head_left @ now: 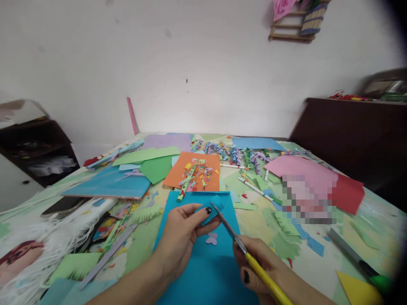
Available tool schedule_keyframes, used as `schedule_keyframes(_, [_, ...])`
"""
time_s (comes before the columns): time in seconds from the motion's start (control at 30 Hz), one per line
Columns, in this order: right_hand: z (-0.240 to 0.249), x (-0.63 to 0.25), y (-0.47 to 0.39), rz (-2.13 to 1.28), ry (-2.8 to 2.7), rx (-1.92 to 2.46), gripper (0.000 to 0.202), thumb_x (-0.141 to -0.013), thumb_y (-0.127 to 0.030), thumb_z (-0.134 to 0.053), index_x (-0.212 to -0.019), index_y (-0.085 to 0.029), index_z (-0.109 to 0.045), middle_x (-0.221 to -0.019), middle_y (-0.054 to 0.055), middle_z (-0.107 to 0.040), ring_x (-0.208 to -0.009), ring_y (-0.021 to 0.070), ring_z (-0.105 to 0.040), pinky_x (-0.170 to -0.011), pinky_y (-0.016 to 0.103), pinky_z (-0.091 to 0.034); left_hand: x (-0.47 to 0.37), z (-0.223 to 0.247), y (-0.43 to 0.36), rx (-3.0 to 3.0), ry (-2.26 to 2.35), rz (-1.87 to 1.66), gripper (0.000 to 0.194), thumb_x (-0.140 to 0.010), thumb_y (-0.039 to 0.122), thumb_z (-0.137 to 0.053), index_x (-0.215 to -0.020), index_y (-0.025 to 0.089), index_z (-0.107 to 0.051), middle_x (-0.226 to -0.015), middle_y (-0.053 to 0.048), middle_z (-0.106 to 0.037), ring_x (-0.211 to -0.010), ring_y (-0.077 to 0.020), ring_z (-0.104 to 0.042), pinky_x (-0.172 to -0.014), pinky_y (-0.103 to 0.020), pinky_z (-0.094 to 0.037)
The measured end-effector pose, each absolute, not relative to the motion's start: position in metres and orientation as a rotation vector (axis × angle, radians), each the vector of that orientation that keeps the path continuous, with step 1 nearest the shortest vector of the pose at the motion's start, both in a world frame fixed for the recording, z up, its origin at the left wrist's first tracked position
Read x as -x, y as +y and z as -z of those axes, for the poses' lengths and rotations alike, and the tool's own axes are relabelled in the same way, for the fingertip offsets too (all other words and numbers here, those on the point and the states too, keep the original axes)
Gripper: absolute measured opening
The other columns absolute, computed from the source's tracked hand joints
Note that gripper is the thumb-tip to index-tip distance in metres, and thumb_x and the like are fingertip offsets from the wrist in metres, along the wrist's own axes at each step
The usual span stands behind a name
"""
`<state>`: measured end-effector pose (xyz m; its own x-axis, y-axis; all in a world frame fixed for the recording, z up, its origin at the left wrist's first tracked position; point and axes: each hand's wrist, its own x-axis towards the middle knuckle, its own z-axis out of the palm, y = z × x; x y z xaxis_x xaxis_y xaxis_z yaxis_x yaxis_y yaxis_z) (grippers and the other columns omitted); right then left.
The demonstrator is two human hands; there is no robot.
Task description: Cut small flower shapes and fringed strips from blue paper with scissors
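In my left hand (pixel 187 228), thumb and fingers pinch a small blue piece of paper (pixel 207 207). My right hand (pixel 262 262) is closed around yellow-handled scissors (pixel 227 224), their metal blades pointing up and left. The blade tips meet the edge of the small blue piece, where a few thin marks or cuts show. Below both hands lies a large blue sheet (pixel 203 275). A lilac butterfly-shaped cutout (pixel 212 239) rests on it, just under my left fingertips.
An orange sheet (pixel 176 171) bears paper scraps and a green rolled paper tube (pixel 187 182). Curled paper pieces (pixel 233 154) line the back. White cord (pixel 60 250) lies left; pink paper (pixel 305 167) and a grey blade with a black-green handle (pixel 346 248) lie right.
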<state>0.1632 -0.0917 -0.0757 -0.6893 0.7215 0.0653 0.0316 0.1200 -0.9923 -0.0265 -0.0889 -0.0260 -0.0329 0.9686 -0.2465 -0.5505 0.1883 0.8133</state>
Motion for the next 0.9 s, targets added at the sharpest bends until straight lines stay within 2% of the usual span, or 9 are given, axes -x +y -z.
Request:
schedule_keyframes(0.33, [0.058, -0.162, -0.096, -1.638, -1.889, 0.795, 0.043, -0.082, -0.057, -0.056, -0.071, -0.021, -0.034, -0.063, -0.006, -0.024, -0.057, 0.0108, -0.02, -0.048, 0.024, -0.017, 0.027, 0.026, -0.091, -0.588, 0.968, -1.318, 0.012, -0.063, 0.017, -0.077, -0.065, 0.01, -0.068, -0.072, -0.007, -0.071, -0.075, -0.02, -0.069, -0.078, -0.035, -0.056])
schedule_keyframes(0.63, [0.056, -0.162, -0.097, -1.668, -1.84, 0.849, 0.044, -0.078, -0.058, -0.059, -0.071, -0.021, -0.035, -0.063, -0.006, -0.026, -0.057, 0.011, -0.022, -0.048, 0.023, -0.018, 0.027, 0.029, -0.089, -0.6, 0.98, -1.323, 0.009, -0.064, 0.015, -0.076, -0.065, 0.01, -0.069, -0.072, -0.006, -0.071, -0.077, -0.0198, -0.069, -0.079, -0.035, -0.057])
schedule_keyframes(0.9, [0.051, -0.161, -0.094, -1.729, -1.795, 0.798, 0.041, -0.076, -0.05, -0.065, -0.069, -0.021, -0.037, -0.061, -0.008, -0.026, -0.054, 0.0088, -0.021, -0.045, 0.021, -0.018, 0.028, 0.027, -0.089, -0.61, 0.998, -1.322, 0.009, -0.064, 0.014, -0.076, -0.061, 0.011, -0.069, -0.069, -0.003, -0.07, -0.076, -0.0169, -0.068, -0.079, -0.032, -0.057])
